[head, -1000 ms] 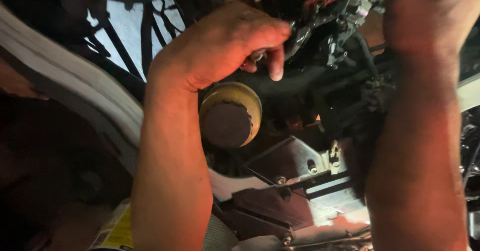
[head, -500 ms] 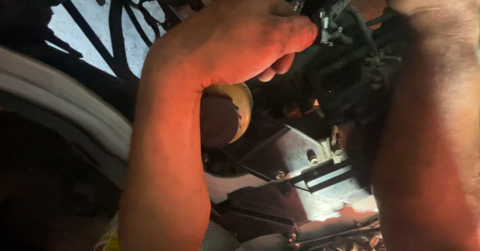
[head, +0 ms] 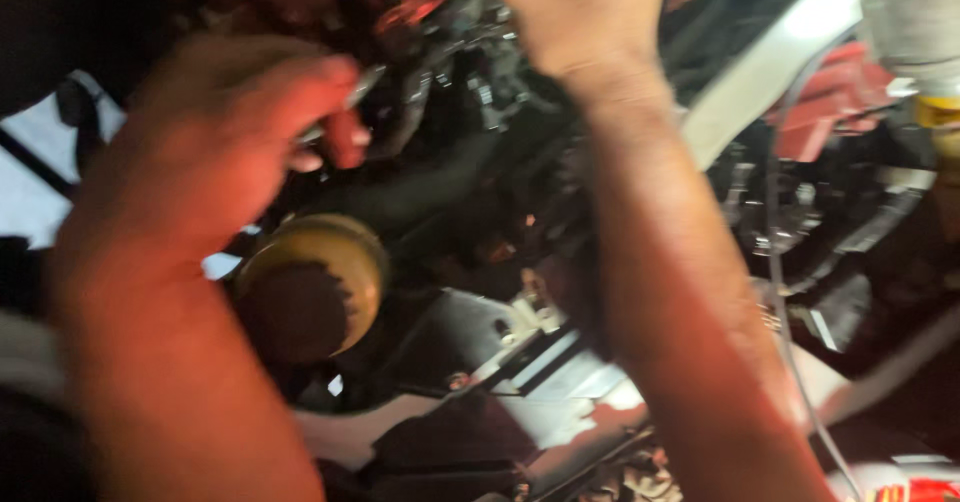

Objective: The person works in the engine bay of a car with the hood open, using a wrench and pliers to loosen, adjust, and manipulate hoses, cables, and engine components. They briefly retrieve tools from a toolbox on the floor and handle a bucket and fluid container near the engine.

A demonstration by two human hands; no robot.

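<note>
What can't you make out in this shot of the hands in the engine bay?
Head view:
- Left hand: motion blur hides its grip on the thin metal tool.
- Right hand: fingers cut off by the top edge.
- Dark parts between the hands: too blurred and dim to identify.
- Round yellow cap: partly behind the left forearm.

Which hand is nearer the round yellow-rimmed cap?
Left. The left hand sits just above the round yellow-rimmed cap; the right hand is far up and to its right, among dark parts.
</note>
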